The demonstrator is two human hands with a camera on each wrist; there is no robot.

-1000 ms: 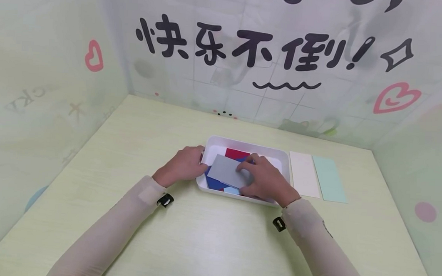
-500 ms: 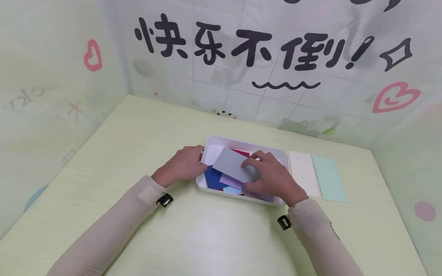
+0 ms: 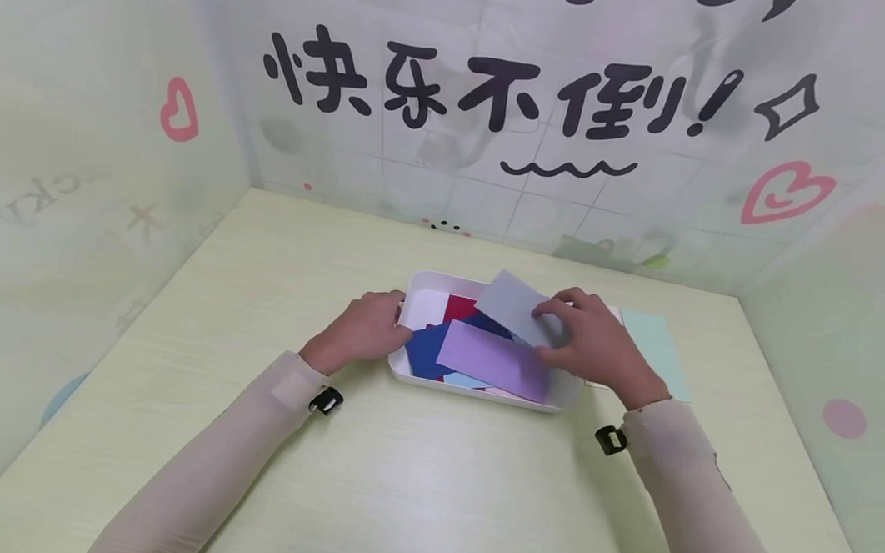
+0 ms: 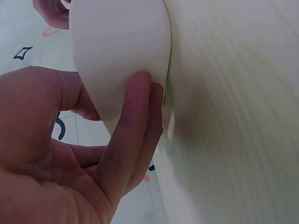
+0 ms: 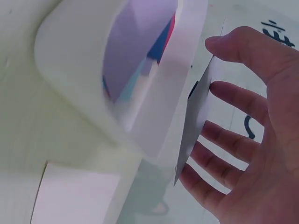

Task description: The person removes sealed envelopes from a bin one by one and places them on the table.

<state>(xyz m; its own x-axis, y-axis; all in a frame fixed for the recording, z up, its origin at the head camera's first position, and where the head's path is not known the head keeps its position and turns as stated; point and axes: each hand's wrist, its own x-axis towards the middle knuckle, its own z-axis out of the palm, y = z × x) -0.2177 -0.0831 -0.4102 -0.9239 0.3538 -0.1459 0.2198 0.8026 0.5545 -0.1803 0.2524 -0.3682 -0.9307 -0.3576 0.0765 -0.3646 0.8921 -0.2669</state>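
In the head view, my left hand grips the left end of a white tray. The left wrist view shows its fingers pressed against the tray's outer wall. My right hand pinches a grey card between thumb and fingers, tilted above the tray's right part. In the right wrist view the grey card appears nearly edge-on, apart from the tray. A purple card lies on top inside the tray, over blue, red and light blue cards.
Right of the tray, a mint green card lies flat on the pale wooden table. Beside it is a pale card, mostly hidden by my right hand in the head view. Printed curtains enclose the table's back and sides.
My right hand has lifted the grey card and carried it right, away from the middle of the tray. The purple card beneath has come into view. My left hand keeps its grip on the tray.
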